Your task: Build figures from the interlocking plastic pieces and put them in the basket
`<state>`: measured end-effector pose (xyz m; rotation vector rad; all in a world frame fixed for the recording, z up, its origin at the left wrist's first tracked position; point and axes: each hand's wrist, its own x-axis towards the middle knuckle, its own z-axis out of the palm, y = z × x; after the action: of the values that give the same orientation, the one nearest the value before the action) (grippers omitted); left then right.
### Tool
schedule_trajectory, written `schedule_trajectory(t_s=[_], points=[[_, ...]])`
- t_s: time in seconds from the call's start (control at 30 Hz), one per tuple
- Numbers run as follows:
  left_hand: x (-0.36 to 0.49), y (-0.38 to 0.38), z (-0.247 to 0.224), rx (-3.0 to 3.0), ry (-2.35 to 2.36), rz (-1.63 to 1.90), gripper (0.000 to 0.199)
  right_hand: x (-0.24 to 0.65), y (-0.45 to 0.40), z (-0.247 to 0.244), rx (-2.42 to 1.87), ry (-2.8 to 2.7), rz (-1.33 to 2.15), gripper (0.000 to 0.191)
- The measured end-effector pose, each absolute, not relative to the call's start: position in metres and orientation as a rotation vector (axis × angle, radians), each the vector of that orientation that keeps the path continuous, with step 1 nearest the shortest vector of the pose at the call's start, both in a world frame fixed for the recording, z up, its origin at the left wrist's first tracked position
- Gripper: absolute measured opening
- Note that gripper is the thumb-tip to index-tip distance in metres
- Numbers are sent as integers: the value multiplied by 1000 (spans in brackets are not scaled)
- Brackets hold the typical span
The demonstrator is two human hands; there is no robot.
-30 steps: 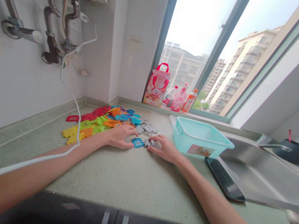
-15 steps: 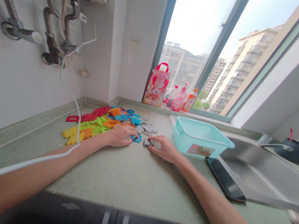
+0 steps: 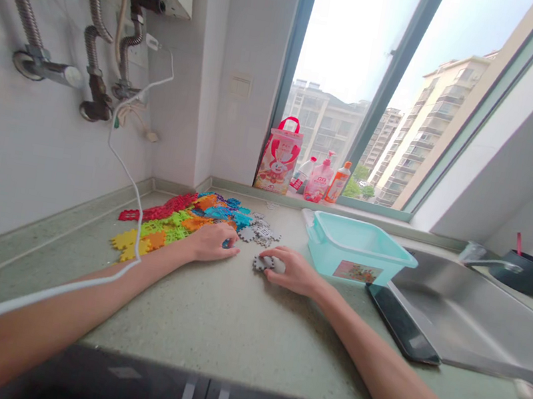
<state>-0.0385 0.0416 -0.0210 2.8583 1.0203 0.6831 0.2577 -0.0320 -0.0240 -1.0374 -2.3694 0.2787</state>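
My left hand [image 3: 215,243] is closed at the edge of the pile, with a bit of a blue interlocking puzzle piece [image 3: 226,243] showing between thumb and fingers. Most of that piece is hidden by the hand. To its right, my right hand [image 3: 294,271] has its thumb and fingers around a grey interlocking puzzle piece [image 3: 263,264] low over the counter. Behind and left of my hands, flat jagged-edged pieces are heaped by colour: red pieces [image 3: 172,203], green pieces [image 3: 171,228], yellow pieces [image 3: 127,243], orange pieces and blue pieces. Grey pieces [image 3: 257,230] lie just beyond my hands.
A turquoise plastic tub [image 3: 326,249] stands right of my right hand. A black phone [image 3: 401,323] lies beside the steel sink [image 3: 474,320]. A white cable [image 3: 97,277] crosses over my left forearm. Bottles [image 3: 320,180] and a pink bag [image 3: 279,161] stand at the window.
My left hand has drawn the blue piece leftward, off the spot between my hands. The right hand stays by the grey piece, which is turned a little. The view has tilted slightly.
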Motion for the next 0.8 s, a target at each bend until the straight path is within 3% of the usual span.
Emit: schedule_trajectory(t_s=[0.13,0.37,0.8], points=[[-39,45,-23,2872,1102,707,10,258,-33,-23,-1033,-2370,290,39],[-36,44,-21,3001,1030,694,42,257,-31,-24,-1019,-2369,256,39],[-24,20,-14,3101,847,631,35,262,-28,-20,-1165,-2223,71,36]])
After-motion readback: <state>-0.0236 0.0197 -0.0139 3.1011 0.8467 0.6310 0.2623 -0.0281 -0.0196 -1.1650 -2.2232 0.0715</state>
